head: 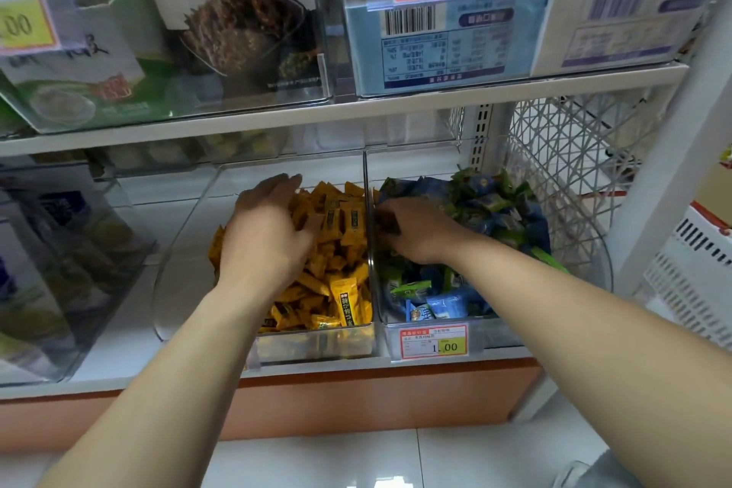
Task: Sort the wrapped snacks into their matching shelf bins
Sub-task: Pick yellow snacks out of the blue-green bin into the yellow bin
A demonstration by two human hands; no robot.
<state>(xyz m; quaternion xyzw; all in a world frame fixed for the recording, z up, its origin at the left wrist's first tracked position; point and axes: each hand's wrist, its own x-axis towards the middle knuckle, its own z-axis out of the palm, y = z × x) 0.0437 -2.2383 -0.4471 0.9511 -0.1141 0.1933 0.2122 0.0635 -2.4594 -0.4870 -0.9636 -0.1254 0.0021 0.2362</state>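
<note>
Before you stands a white shelf (317, 362), and its lower board carries two clear bins side by side. The left bin (317, 345) is filled with yellow snacks (340, 250), heaped from the near wall to the far end. The right bin (503, 333) touches it along one shared wall and holds blue and green snacks (487, 206), piled higher at the far side.

Your left hand (269, 234) lies palm down on the yellow snacks, in the left part of that bin. Its fingers (277, 186) are nearly straight and a little spread, pointing to the far end; they rest on the wrappers and grip nothing.

Your right hand (416, 234) is inside the right bin, close to the shared wall. Its fingers (386, 224) are curled down among the wrappers just beside this wall. Whether they hold a snack, I cannot tell, because the hand covers them.

On the near wall of the right bin hangs a small price tag (433, 341) in red, white and yellow.
</note>
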